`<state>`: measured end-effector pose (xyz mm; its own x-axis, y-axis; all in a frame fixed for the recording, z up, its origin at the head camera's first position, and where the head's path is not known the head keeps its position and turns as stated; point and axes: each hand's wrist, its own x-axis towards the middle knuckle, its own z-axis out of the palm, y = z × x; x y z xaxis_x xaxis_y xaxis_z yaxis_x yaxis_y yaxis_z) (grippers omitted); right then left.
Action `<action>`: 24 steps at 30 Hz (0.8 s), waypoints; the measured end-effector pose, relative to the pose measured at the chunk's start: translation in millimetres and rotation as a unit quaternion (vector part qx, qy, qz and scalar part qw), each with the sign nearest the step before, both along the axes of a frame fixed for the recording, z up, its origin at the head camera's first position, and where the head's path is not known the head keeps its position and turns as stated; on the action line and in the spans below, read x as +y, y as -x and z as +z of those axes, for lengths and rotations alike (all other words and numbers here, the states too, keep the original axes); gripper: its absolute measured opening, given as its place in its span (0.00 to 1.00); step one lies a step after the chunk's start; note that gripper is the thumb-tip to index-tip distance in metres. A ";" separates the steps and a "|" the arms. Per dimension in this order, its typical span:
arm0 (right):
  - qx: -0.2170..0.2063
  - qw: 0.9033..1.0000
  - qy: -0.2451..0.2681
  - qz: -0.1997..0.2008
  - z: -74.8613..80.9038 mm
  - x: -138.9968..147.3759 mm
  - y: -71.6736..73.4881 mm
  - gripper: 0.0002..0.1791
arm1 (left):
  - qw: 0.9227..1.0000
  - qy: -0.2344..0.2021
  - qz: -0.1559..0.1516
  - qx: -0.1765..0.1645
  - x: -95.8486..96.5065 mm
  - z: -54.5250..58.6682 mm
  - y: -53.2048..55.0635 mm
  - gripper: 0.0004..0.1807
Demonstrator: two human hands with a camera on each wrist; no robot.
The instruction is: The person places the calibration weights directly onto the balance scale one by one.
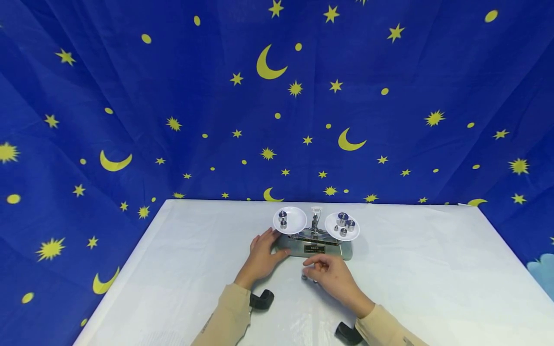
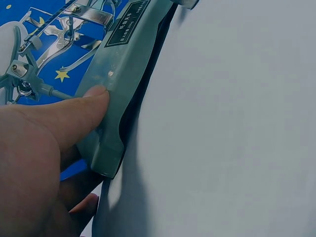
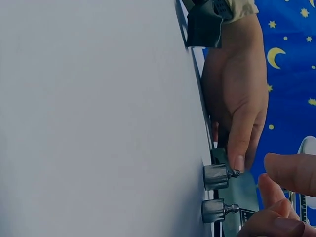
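Note:
A balance scale (image 1: pixel 283 246) with a grey-green base and two white pans stands on the table. My left hand (image 1: pixel 262 256) grips the left end of its base; in the left wrist view the thumb (image 2: pixel 89 106) lies on top and the other fingers go round the end. Just in front of the scale, two small metal weights with knobs, one weight (image 3: pixel 216 177) beside another weight (image 3: pixel 213 211), stand upright. My right hand (image 1: pixel 335 278) hovers by them, thumb and bent fingers apart, with nothing between them. Part of these weights is hidden behind that hand in the head view.
The left pan (image 1: pixel 298 221) carries two metal weights (image 1: pixel 283 215). On the right pan (image 1: pixel 332 221) sit several weights (image 1: pixel 342 219) of different sizes. A white cover lies over the table (image 1: pixel 433 269), and a blue curtain (image 1: pixel 216 105) with moons and stars hangs behind.

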<state>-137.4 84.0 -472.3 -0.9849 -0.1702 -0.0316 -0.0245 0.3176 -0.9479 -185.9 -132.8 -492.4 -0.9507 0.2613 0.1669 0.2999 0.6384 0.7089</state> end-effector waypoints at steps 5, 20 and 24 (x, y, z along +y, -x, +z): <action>-0.008 1.000 0.005 -0.002 -2.5 1.3 0.3 0.11 | 1.000 0.000 0.000 -0.002 -0.1 0.3 0.1 0.33; -0.024 1.000 0.007 0.017 -7.2 3.9 0.8 0.12 | 1.000 0.004 0.002 0.003 -0.1 -0.7 1.2 0.33; -0.020 1.000 0.000 0.022 -10.0 4.0 1.1 0.11 | 1.000 0.001 0.001 0.002 0.0 -0.1 0.7 0.33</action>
<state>-138.4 88.0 -482.3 -0.9746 -0.2125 -0.0710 0.0000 0.3169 -0.9485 -186.6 -132.8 -492.5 -0.9507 0.2590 0.1706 0.3013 0.6403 0.7066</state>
